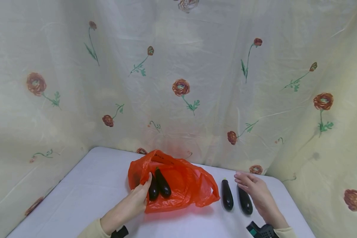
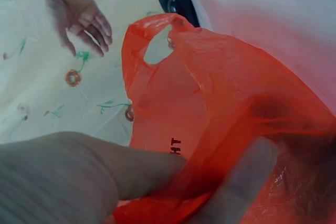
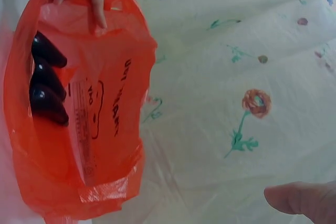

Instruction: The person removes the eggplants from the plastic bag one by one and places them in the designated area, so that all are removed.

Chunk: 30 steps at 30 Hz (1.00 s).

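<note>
A flower-printed sheet (image 1: 214,82) hangs behind and beside a white table (image 1: 104,185). On the left, the left hand (image 1: 135,198) pinches the rim of a red plastic bag (image 1: 185,185) between thumb and fingers; the bag's mouth gapes. Inside lie three dark eggplants (image 3: 47,81). Right of the bag, two loose eggplants (image 1: 227,195) lie side by side, slightly apart, on the table. Farthest right, the right hand (image 1: 257,191) hovers near the outer one, fingers extended, palm empty.
</note>
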Motion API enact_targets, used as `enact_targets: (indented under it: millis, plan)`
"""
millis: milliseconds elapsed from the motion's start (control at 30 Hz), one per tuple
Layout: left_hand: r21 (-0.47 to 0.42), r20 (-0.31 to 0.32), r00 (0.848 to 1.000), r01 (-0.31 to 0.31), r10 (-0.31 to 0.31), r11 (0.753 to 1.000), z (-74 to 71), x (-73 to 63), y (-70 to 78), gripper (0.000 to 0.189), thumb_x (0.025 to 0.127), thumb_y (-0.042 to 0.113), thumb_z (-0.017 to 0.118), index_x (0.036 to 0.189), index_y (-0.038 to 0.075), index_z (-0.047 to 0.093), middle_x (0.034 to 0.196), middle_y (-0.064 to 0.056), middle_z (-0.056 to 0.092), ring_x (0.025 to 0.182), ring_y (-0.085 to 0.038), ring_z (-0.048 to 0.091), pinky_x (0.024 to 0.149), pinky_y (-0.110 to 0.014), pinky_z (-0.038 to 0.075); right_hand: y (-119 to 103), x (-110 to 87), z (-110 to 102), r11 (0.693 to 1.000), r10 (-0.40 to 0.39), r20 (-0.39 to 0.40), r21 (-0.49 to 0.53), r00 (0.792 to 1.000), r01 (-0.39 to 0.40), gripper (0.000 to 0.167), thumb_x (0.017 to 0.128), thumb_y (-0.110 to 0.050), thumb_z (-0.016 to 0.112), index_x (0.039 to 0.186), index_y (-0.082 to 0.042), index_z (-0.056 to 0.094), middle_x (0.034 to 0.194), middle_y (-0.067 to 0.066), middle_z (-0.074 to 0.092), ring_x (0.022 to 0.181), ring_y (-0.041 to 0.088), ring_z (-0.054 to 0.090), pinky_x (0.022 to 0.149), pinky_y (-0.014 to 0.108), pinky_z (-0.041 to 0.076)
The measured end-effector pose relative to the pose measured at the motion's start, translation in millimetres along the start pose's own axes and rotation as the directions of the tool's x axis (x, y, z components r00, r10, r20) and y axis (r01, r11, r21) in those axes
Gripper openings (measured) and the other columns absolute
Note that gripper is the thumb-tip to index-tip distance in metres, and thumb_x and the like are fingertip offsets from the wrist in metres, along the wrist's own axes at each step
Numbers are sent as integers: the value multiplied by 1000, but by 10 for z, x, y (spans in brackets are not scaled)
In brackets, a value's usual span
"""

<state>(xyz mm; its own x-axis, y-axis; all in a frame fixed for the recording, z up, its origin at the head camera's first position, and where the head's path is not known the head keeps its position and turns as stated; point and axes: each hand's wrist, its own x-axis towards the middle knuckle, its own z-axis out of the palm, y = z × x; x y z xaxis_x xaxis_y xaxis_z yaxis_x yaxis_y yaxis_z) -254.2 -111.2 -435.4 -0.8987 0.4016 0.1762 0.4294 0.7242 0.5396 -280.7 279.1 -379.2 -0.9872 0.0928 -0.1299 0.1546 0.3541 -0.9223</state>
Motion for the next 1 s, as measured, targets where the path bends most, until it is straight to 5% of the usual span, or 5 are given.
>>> enact_targets:
  millis: [300, 500, 800, 1000]
  plan:
    - [-5, -8, 1000, 26, -26, 1000, -27, 5, 33, 83, 80, -14, 57, 150, -8, 14, 66, 1, 43, 64, -15, 38, 58, -23, 38, -110, -66, 96, 998, -44, 32, 45, 999, 43, 66, 97, -44, 50, 141, 4, 41, 144, 23, 45, 124, 22, 53, 104, 34, 41]
    - [-24, -63, 996, 59, -61, 998, -64, 18, 53, 88, 79, -11, 64, 151, -8, 12, 71, -1, 51, 70, -16, 44, 67, -29, 49, -177, -120, 189, 998, -42, 62, 44, 997, 39, 64, 98, -42, 51, 142, 2, 41, 143, 22, 46, 127, 28, 51, 102, 35, 42]
    - [-114, -152, 979, 116, -133, 987, -132, 48, 97, 94, 78, -4, 71, 152, -4, 13, 67, 0, 48, 64, -15, 43, 56, -23, 42, -276, -171, 366, 996, -45, 105, 76, 993, 37, 62, 95, -43, 55, 140, -1, 46, 139, 21, 51, 126, 31, 53, 98, 34, 47]
    - [-169, -133, 976, 147, -170, 975, -157, 28, 135, 98, 77, -3, 74, 153, -2, 13, 67, -2, 49, 63, -16, 44, 54, -23, 43, -322, -195, 472, 991, -35, 168, 137, 985, 12, 62, 93, -43, 58, 138, -2, 48, 132, 18, 58, 119, 27, 58, 101, 38, 45]
